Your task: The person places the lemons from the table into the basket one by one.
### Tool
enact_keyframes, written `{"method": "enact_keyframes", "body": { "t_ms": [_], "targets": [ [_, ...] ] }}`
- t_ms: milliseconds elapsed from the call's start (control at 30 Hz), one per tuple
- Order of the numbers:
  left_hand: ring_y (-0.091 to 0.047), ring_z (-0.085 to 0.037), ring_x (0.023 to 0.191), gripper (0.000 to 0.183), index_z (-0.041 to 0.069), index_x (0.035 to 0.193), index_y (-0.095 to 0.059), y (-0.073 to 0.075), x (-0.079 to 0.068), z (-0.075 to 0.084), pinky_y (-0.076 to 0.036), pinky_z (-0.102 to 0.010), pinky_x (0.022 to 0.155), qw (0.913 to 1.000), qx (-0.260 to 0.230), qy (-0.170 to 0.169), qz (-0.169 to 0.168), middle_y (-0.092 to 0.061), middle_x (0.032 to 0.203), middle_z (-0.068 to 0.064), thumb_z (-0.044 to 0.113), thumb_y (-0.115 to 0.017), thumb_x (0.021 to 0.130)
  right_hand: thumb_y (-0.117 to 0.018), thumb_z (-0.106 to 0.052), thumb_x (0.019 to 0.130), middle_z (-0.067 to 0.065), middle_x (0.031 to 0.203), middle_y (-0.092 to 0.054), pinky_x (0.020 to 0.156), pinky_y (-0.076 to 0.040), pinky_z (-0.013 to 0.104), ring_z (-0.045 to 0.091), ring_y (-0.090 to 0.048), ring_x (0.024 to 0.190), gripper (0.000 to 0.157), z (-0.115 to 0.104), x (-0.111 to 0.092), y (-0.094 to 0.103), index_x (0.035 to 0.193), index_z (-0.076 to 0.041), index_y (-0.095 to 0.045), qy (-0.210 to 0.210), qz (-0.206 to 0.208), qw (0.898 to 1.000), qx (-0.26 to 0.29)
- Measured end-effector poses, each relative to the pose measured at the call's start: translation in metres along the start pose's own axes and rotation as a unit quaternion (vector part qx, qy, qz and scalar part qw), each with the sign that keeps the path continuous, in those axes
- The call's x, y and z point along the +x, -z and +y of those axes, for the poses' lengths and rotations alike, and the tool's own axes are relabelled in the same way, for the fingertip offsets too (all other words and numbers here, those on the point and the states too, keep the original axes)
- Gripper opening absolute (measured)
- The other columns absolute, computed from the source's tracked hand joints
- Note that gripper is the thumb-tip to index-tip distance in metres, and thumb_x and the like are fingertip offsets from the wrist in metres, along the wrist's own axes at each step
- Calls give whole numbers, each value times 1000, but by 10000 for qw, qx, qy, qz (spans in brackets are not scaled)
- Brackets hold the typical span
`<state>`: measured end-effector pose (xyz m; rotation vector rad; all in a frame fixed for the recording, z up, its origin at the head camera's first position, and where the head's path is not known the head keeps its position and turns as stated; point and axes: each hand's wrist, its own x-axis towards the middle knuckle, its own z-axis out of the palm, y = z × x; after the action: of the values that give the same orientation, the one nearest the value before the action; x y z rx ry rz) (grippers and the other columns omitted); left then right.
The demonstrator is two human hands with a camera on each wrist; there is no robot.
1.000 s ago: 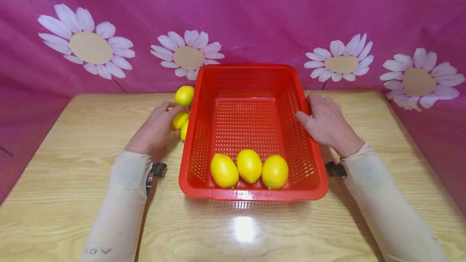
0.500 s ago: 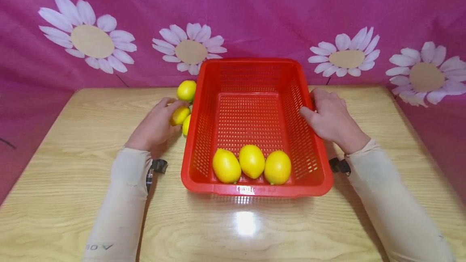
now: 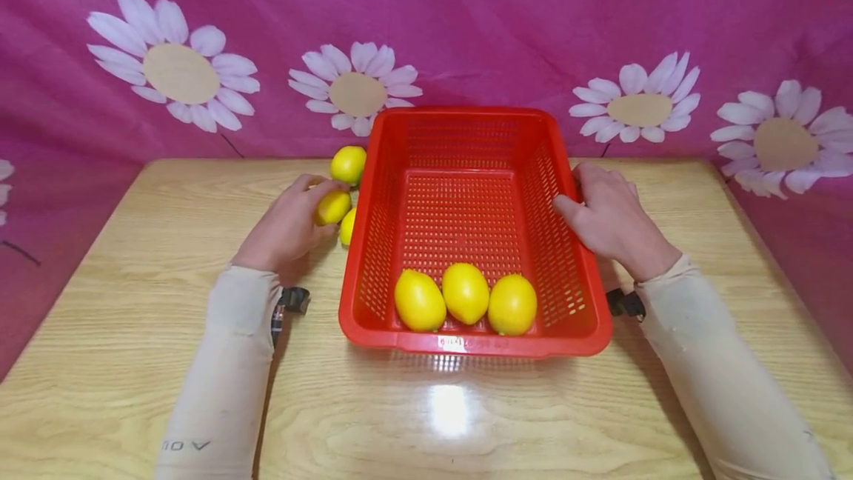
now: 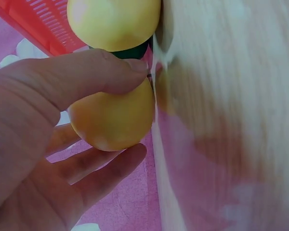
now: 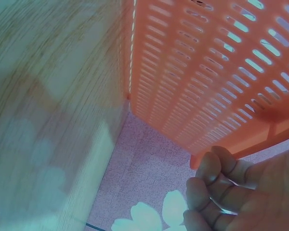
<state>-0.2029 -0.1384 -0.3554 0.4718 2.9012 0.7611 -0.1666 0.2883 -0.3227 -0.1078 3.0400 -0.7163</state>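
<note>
In the head view, my left hand (image 3: 283,224) holds a yellow lemon (image 3: 335,207) at the left of a red plastic basket (image 3: 460,210). From the left wrist, my thumb lies over the held lemon (image 4: 115,120) and my fingers are beneath it. A second lemon (image 3: 348,165) rests behind it, and another lemon (image 3: 348,227) is partly hidden by the basket's left rim. My right hand (image 3: 616,224) grips the basket's right rim, thumb inside and fingers outside. Three lemons (image 3: 465,293) sit in a row at the basket's near end.
Everything stands on a light wooden table (image 3: 320,406) with a bright reflection near its front. A pink cloth (image 3: 480,13) printed with large white daisies hangs right behind the table and along its sides.
The head view has shifted slightly, so the scene sits a little higher and farther right. My left hand stays at the lemon, my right at the basket's rim; the lemons inside keep their places.
</note>
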Motion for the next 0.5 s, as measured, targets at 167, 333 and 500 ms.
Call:
{"method": "enact_keyframes", "body": {
  "t_ms": [167, 333, 500],
  "targets": [
    [-52, -37, 131, 60, 17, 147, -54, 3, -1, 3, -46, -61, 115, 10000, 20, -19, 55, -46, 151, -14, 11, -77, 91, -50, -30, 99, 19, 105, -66, 72, -47, 39, 32, -57, 96, 41, 0, -1, 0, 127, -1, -55, -11, 19, 10000, 9],
    [-52, -39, 131, 60, 17, 147, -54, 7, -1, 5, -46, -61, 115, 9998, 90, -71, 148, -47, 151, -15, 10, -77, 91, -49, -30, 100, 20, 105, -66, 74, -45, 39, 33, -57, 97, 41, 0, -1, 1, 127, 0, -55, 0, 25, 10000, 18],
    [-52, -38, 133, 58, 19, 145, -56, 10, -4, 8, -47, -61, 114, 9997, 64, -60, 241, -46, 152, -15, 13, -77, 92, -49, -30, 100, 19, 104, -67, 74, -44, 39, 33, -57, 96, 40, -1, 0, 0, 126, -1, -55, 44, 35, 10000, 15]
  ]
}}
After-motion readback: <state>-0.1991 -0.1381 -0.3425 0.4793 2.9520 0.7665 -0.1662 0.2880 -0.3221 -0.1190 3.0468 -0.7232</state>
